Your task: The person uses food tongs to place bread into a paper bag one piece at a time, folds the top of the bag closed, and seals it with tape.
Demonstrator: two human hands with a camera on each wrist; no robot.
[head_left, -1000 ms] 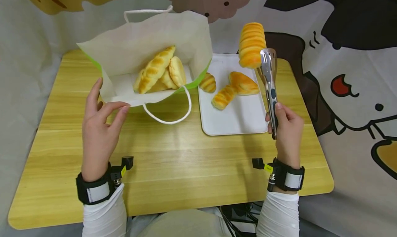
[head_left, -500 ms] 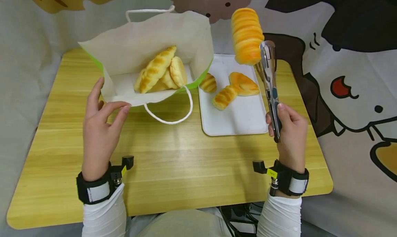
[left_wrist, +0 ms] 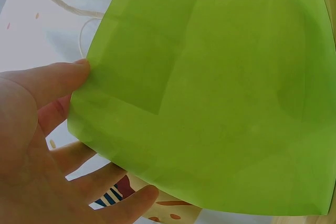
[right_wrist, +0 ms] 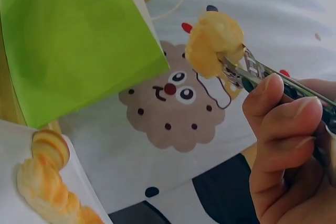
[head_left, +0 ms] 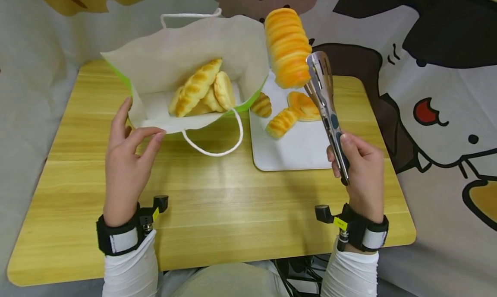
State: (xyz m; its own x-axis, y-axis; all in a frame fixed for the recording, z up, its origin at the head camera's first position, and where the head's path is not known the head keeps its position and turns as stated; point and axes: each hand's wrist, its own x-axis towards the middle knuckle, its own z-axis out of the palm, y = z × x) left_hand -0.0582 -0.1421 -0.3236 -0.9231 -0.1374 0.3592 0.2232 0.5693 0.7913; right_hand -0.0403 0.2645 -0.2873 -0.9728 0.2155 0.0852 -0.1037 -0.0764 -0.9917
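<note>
Left hand [head_left: 130, 169]: pinches the paper bag [head_left: 194, 42] by its rim, seemingly to hold the mouth wide. Right hand [head_left: 363, 172]: grips metal tongs [head_left: 329, 111], apparently for reach. Ridged bread roll [head_left: 287, 46]: at the tongs' tips (exact bite hard to make out), beyond and leftward of that hand, raised near the bag.
</note>
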